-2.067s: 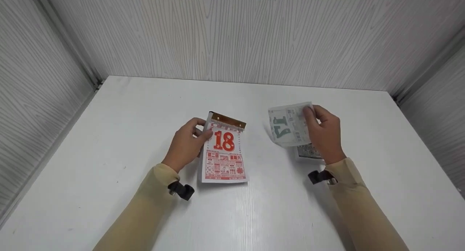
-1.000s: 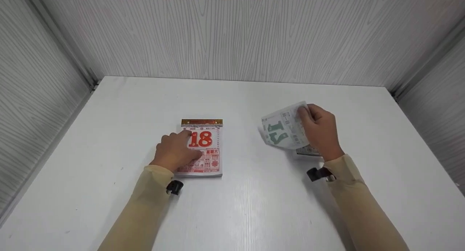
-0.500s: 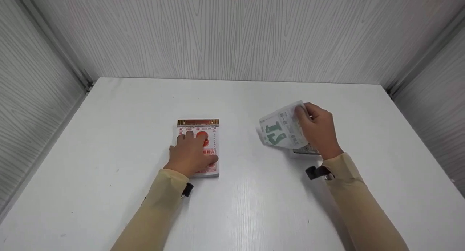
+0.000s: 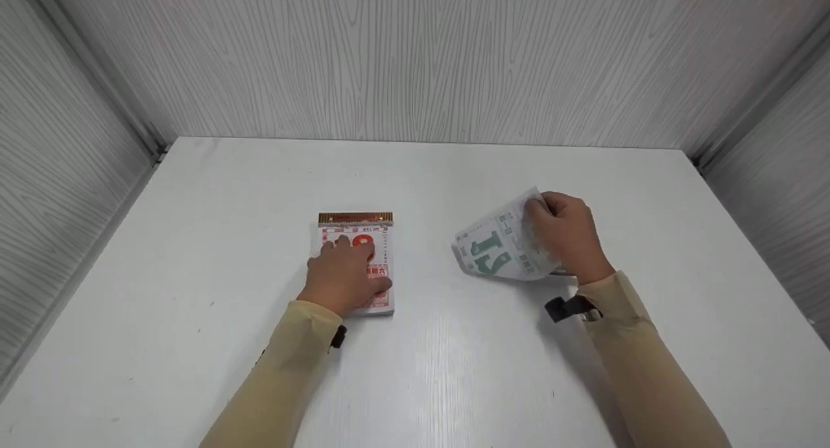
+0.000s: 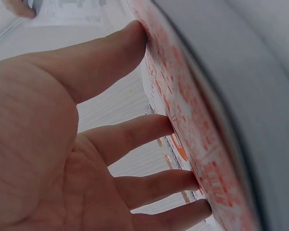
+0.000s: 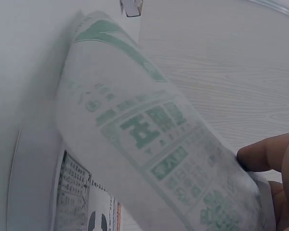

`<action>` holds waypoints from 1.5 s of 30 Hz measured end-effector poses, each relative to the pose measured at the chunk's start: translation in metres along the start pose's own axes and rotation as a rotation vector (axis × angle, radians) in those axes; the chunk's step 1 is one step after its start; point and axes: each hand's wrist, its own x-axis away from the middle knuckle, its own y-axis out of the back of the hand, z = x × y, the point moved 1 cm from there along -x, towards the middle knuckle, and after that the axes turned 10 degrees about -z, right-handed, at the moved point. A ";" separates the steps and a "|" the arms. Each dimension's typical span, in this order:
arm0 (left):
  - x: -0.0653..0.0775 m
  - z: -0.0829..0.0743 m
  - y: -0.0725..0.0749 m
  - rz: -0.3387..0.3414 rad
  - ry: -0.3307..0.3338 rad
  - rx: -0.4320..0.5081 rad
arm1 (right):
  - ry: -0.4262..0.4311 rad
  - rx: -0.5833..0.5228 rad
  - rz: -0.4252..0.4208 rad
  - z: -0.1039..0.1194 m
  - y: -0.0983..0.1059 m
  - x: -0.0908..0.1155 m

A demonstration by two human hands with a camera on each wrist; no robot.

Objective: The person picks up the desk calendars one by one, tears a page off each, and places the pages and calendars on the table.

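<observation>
A tear-off calendar (image 4: 382, 237) with red print and a gold strip along its top lies flat on the table (image 4: 447, 357), left of centre. My left hand (image 4: 340, 276) rests on its front with fingers spread, covering part of the large red number. In the left wrist view, the thumb and fingertips touch the printed page (image 5: 176, 91). My right hand (image 4: 569, 237) pinches a corner of a thin loose calendar sheet (image 4: 496, 244) with green print, its free end curling down to the left. Beneath that sheet, a thick pad (image 6: 74, 197) with black print is mostly hidden.
White wood-grain panels stand on several sides: a back wall (image 4: 415, 59), a left wall (image 4: 58, 163) and a right wall (image 4: 771, 182). Black cameras are strapped at both wrists, the right camera (image 4: 563, 308) showing more fully.
The calendar, earlier tilted in my left hand, now lies flat further left, with that hand spread over it. My right hand keeps hold of the sheet, which has dipped slightly and covers more of the pad.
</observation>
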 end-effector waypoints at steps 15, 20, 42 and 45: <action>-0.002 0.009 0.006 0.000 -0.003 0.054 | 0.391 -0.130 0.038 0.024 -0.035 0.024; -0.003 0.015 0.009 0.008 0.054 0.093 | 0.415 0.019 0.380 0.023 -0.054 0.033; 0.001 0.006 0.011 0.007 0.081 0.078 | 0.439 0.399 0.761 0.010 -0.053 0.038; 0.001 0.008 0.011 0.036 0.084 0.069 | 0.464 0.430 0.747 0.015 -0.052 0.042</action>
